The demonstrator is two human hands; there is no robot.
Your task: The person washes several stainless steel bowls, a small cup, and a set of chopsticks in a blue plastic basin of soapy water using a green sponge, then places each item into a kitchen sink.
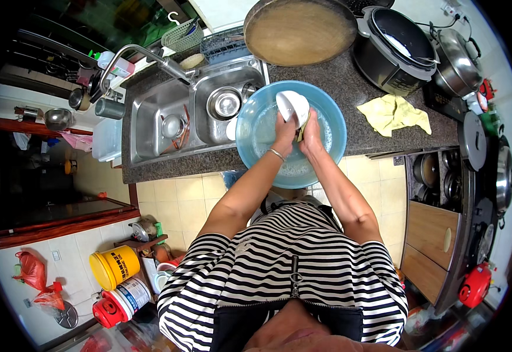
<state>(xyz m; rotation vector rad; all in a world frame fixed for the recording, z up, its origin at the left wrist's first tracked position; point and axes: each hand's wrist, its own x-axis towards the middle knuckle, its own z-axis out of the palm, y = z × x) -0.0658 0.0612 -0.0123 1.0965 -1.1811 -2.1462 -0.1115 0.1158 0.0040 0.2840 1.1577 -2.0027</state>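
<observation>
A large blue plastic basin [248, 152] of sudsy water stands at the counter's front edge, partly over it. Above the water, both hands hold a white bowl [300, 109]. My left hand [285, 134], with a bangle at its wrist, grips the bowl's lower left side. At the bowl's right side is my right hand [311, 132], and a dark yellowish cloth or sponge [300, 133] shows between the hands, partly hidden by the fingers.
Left of the basin is a double steel sink [161, 97] with a faucet [172, 68] and metal bowls [224, 103]. Behind stands a large round board [300, 31]. A yellow cloth [394, 114] and an electric pressure cooker [392, 53] are on the counter [348, 97] at right.
</observation>
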